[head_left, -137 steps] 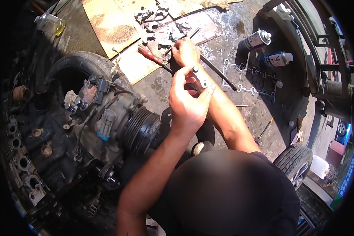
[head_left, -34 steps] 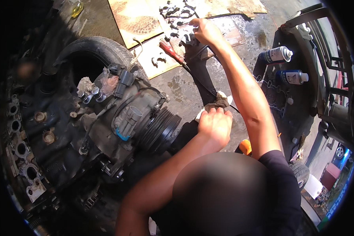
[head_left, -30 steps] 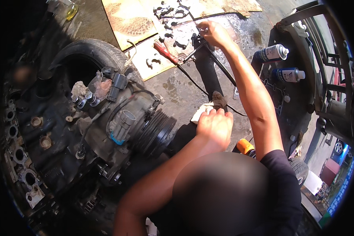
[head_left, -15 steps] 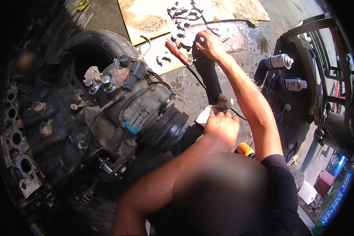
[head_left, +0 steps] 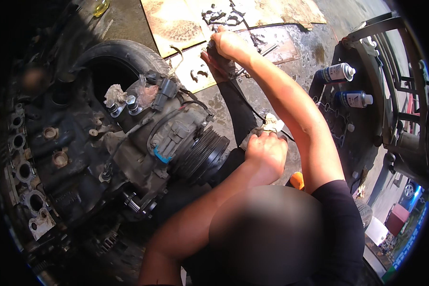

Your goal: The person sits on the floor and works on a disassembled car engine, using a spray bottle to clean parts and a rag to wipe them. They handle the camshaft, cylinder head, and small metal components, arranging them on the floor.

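Observation:
My left hand (head_left: 267,155) is closed round a crumpled pale rag (head_left: 271,125), low over the floor beside the ribbed pulley (head_left: 202,155) of an engine. Farther out, my right hand (head_left: 229,45) reaches over sunlit cardboard, its fingers bent together around something dark at their tips that I cannot make out. Small dark metal parts (head_left: 224,16) lie just beyond it, and a couple of curved ones (head_left: 199,73) rest nearer on the cardboard. Partly shaded under my right hand is a red-handled tool (head_left: 214,66) with a thin black cord trailing from it.
The engine block (head_left: 76,157) fills the left side, with a tire (head_left: 124,50) behind it. Two spray cans (head_left: 337,73) stand right of my right arm, near a dark metal frame (head_left: 400,95). A yellow-orange object (head_left: 296,180) lies by my right elbow.
My right hand has moved left over the cardboard, above the red-handled tool. The rag in my left hand has shifted and shows brighter; the left hand itself barely moved.

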